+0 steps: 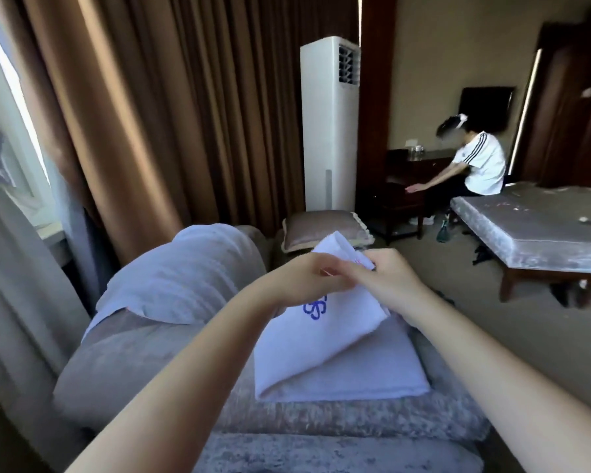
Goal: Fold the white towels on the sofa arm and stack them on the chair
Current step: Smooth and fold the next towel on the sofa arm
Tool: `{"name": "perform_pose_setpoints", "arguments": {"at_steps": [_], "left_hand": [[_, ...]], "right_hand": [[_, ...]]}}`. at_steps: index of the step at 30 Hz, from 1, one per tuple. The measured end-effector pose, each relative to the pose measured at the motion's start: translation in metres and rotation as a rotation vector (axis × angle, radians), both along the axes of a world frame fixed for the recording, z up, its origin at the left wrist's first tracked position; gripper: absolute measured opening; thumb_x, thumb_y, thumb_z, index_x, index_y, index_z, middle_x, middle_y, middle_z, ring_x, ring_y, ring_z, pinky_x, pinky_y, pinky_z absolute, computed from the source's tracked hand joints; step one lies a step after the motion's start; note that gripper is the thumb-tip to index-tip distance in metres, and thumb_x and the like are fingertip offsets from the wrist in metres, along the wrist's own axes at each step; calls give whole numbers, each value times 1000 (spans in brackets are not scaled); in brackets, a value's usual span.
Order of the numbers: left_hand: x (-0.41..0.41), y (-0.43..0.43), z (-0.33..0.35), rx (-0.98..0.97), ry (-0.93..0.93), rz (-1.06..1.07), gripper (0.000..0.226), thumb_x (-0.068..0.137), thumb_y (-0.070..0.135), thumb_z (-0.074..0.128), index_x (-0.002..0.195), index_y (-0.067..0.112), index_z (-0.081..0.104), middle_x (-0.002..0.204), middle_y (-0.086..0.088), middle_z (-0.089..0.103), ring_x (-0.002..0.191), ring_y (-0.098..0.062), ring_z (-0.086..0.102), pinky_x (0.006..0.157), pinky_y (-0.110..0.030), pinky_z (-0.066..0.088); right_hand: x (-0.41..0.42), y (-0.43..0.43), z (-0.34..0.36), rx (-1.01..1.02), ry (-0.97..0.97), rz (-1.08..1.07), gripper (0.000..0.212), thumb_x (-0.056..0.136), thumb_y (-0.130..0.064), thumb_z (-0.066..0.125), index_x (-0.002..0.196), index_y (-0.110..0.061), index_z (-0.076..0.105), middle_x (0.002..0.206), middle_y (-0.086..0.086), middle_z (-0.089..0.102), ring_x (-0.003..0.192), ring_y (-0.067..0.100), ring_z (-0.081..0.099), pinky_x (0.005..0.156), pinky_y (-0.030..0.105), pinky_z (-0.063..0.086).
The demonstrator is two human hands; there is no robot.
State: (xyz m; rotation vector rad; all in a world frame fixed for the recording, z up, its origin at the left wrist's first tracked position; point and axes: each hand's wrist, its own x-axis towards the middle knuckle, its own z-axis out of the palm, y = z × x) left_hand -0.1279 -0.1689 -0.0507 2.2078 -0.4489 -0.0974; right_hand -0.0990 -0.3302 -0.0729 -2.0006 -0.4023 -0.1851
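Nearest the camera lies a broad grey velvet sofa arm [321, 418], and on it a folded white towel [372, 377] rests flat. It sits close to the right edge of the upholstery. Over it hangs a second white towel with a blue emblem [321, 336]. Its lower part rests on the folded one and its top is raised. The left hand [304, 278] and the right hand [393, 281] meet at that top edge. Both pinch the cloth with curled fingers, and the two hands touch or nearly touch. Whether the corners between them line up is hidden by the fingers.

To the left, a third white towel [185, 271] lies unfolded over a rounded hump of the sofa. No chair can be identified with certainty. A fringed cushion [321, 227] just beyond the hands may sit on it.

The risk seems to lie in the fold. If the pinched corners are uneven, the crease will come out skewed. Because the hanging cloth drags on the folded towel, pulling it sideways could shift that towel toward the drop on the right. A loose pinch would let a corner fall open.

Farther off stand a white tower air conditioner [328, 131] and brown curtains [151, 114]. Another person [478, 162] sits on a bed [533, 227].
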Motion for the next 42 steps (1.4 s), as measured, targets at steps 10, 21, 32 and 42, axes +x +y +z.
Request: {"name": "perform_pose_setpoints", "arguments": {"at_steps": [10,21,32,42], "left_hand": [[7,23,-74,347,-368,275,24,97,21,53,106,11,73,107,2,71,98,-15,64,81,-14,44],[2,26,-153,841,-316,280,66,97,67,14,146,33,41,144,-16,50,129,-42,49,98,-58,45],[0,19,-156,827,-295,339,106,74,86,-13,155,25,20,157,-25,19,144,-45,19,114,-58,19],[28,-10,-131,781,-257,220,102,70,66,-17,153,24,26,161,6,21,149,-16,11,119,-42,4]], "right_hand": [[32,-58,-57,-97,22,-244,57,82,-7,60,51,-25,16,51,-4,11,56,15,12,55,31,7],[36,-63,-110,-150,139,-369,51,90,-32,59,56,-20,23,52,-4,21,51,17,21,53,32,13],[58,-53,-115,-444,126,-486,40,99,-29,52,65,-11,40,64,3,41,55,18,38,48,29,24],[17,-20,-113,-794,-235,-165,85,90,-69,-3,146,-19,38,153,-4,36,143,17,26,116,36,17]]}}
